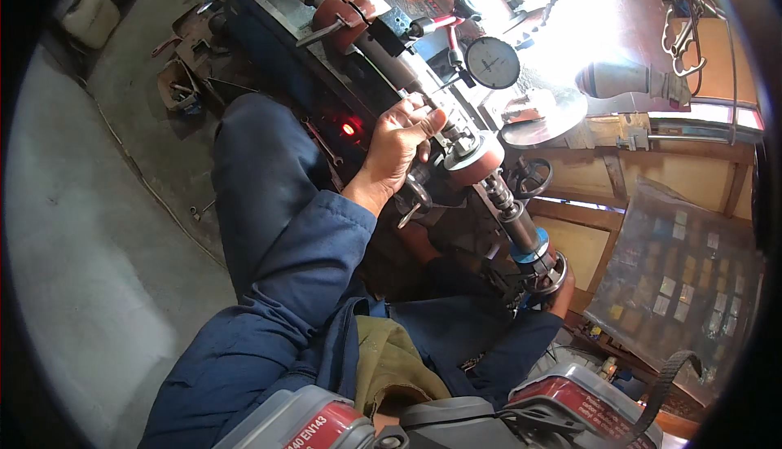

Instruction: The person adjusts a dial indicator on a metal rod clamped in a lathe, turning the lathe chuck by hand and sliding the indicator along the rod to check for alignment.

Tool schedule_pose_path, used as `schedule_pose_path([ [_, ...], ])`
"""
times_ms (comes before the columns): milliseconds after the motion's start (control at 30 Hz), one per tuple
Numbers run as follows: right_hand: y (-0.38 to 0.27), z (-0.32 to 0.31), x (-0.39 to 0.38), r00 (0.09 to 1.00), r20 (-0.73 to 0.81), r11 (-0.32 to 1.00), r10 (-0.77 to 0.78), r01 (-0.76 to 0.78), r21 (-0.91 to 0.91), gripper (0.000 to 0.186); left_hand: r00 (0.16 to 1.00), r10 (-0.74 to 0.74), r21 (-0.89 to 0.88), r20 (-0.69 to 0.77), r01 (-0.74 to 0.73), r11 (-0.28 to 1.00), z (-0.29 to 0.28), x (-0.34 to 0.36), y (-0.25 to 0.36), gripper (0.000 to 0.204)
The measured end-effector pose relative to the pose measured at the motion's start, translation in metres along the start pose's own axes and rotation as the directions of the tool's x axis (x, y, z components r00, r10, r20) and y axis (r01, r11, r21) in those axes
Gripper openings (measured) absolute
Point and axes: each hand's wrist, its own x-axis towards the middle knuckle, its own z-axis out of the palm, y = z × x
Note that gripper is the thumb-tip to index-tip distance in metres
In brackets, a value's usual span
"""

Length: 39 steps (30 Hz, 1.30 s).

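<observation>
A long machine with a stepped metal shaft (456, 134) runs slantwise from upper left to lower right. My left hand (399, 143) is closed around the shaft, thumb on top, left of a reddish-brown round housing (476, 161). A round dial gauge (492, 63) on a red-and-black jointed arm (440, 24) stands just beyond this hand. At the lower right end, my right hand (563, 288) is at the rim of a metal handwheel (556, 270); its fingers are partly hidden. Near the far end sits another reddish-brown housing (350, 15) with a lever (322, 33).
A small dark handwheel (414, 196) lies below the shaft. A red light (349, 129) glows beside my left forearm, near a wrench (324, 141). On the floor at left stand an open box (179, 86) and a pale jerrycan (91, 14). A plastic sheet (680, 278) hangs at right.
</observation>
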Motion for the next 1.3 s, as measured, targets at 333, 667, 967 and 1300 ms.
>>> schedule_pose_path([
  [333,0.029,-0.01,-0.012,0.991,0.12,0.97,0.051,-0.02,-0.241,0.034,0.998,0.019,-0.072,-0.057,-0.023,0.997,-0.002,-0.003,0.001,0.017],
  [667,0.057,-0.092,-0.036,0.987,0.129,0.793,0.099,0.0,-0.609,0.04,0.702,0.572,0.377,-0.425,-0.437,0.817,-0.015,-0.005,0.001,0.022],
  [967,0.264,-0.242,-0.106,0.857,-0.512,0.438,-0.067,-0.435,-0.787,0.048,0.388,0.89,0.673,-0.238,-0.595,0.439,-0.001,-0.001,0.137,0.023],
  [1300,0.312,-0.231,-0.186,0.643,-0.761,0.049,0.081,-0.765,-0.642,0.044,0.612,0.332,0.696,0.717,-0.613,-0.374,0.022,0.043,0.138,0.035],
])
